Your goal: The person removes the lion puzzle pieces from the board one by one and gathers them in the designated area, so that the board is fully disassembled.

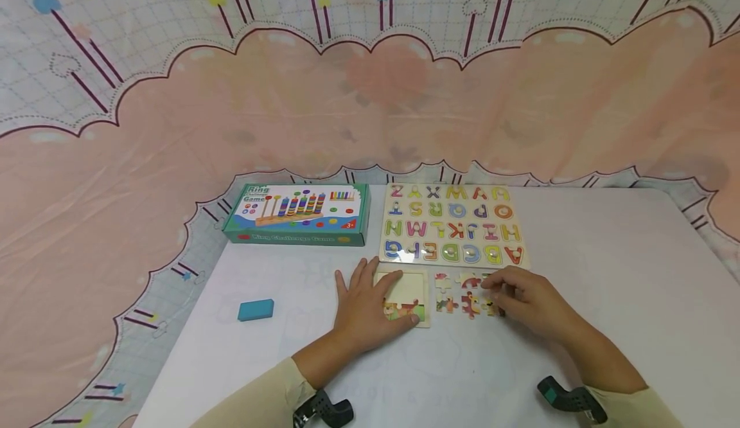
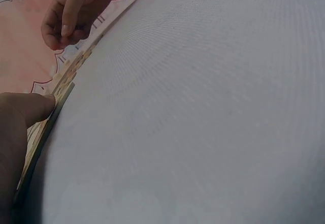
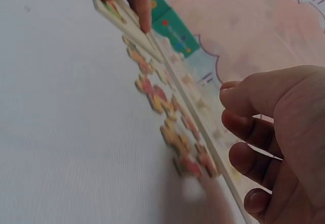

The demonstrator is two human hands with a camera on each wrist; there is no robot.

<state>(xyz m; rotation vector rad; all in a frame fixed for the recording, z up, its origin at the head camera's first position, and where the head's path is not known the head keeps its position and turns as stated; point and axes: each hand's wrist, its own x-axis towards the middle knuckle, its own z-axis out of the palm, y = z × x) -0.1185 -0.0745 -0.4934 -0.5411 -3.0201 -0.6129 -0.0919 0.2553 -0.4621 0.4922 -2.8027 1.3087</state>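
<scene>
My left hand [image 1: 364, 309] lies with spread, straight fingers over a small wooden puzzle tray [image 1: 412, 283], the thumb resting on its near edge. Fitted pieces with an animal picture [image 1: 401, 309] fill the tray's lower part, and its upper part is bare wood. Loose jigsaw pieces [image 1: 471, 304] are laid out in rows to the right of the tray. Over the rightmost of them hovers my right hand [image 1: 534, 299], fingers loosely bent. In the right wrist view nothing shows between its thumb and fingers, and the loose pieces [image 3: 152, 94] lie below, apart from it.
Behind the tray lies an alphabet board [image 1: 453, 225] with colourful letters. A green ring game box [image 1: 297, 216] stands at the back left. A blue block [image 1: 255, 310] sits on the white table [image 1: 191, 370] left of my left hand.
</scene>
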